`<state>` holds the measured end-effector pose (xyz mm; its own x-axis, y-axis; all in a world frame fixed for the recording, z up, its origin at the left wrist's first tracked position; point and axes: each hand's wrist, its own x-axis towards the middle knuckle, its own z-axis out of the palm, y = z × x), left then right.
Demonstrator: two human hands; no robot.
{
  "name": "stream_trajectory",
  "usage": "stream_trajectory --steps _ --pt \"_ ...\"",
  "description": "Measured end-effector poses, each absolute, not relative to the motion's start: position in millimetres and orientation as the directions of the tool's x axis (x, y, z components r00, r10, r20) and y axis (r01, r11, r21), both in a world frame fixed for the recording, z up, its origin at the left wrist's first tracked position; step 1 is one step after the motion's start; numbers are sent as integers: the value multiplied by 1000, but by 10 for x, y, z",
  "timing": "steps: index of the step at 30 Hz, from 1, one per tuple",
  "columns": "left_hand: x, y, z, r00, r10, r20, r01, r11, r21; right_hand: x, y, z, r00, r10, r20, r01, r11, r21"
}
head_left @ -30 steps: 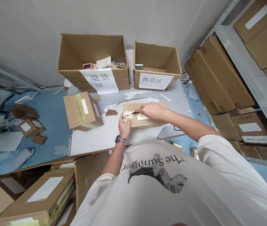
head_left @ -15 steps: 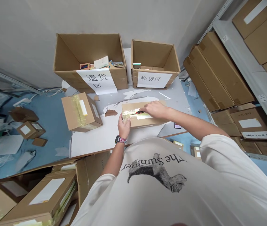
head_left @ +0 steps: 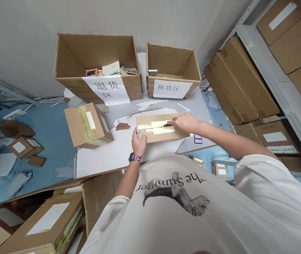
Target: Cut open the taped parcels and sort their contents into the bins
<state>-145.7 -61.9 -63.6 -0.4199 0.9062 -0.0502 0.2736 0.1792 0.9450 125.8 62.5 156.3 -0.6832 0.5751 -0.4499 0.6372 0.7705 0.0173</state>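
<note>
A taped cardboard box [head_left: 150,137] with a white label lies on the table before me. My left hand [head_left: 139,141] grips its left end, thumb on the top and fingers round the far side. In my right hand [head_left: 184,122] is a box cutter [head_left: 167,125] with red and black parts, closed in my fingers. Its tip meets the box top along the middle seam, where the yellowish tape and label are slit. The blade itself is too small to make out.
Another taped box [head_left: 87,125] stands left on the table [head_left: 94,164]. Behind are two open cartons with paper signs, a larger carton [head_left: 71,84] and a smaller carton [head_left: 196,83]. A phone [head_left: 198,138] lies by my right forearm. Shelves [head_left: 256,46] of boxes rise at right.
My right hand has drawn the box cutter rightward along the box's seam, and the slit in the label is longer. My left hand stays on the left end. The view has shifted slightly.
</note>
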Motion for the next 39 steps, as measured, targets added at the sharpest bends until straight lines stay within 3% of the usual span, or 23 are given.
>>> stream_trajectory --steps 15,22,32,39 --pt "-1450 -617 -588 -423 905 -41 322 193 927 2804 614 1601 -501 727 -470 774 619 132" --pt "-1446 -636 -550 -428 901 -64 327 221 919 2941 595 1588 -508 724 -466 767 627 138" --pt "-1439 -636 -530 -413 908 -75 335 228 914 3008 437 1703 -512 695 -504 692 682 238" --pt "-1489 -608 -522 -378 924 -54 339 193 921 3389 234 1792 -411 777 -476 769 576 277"
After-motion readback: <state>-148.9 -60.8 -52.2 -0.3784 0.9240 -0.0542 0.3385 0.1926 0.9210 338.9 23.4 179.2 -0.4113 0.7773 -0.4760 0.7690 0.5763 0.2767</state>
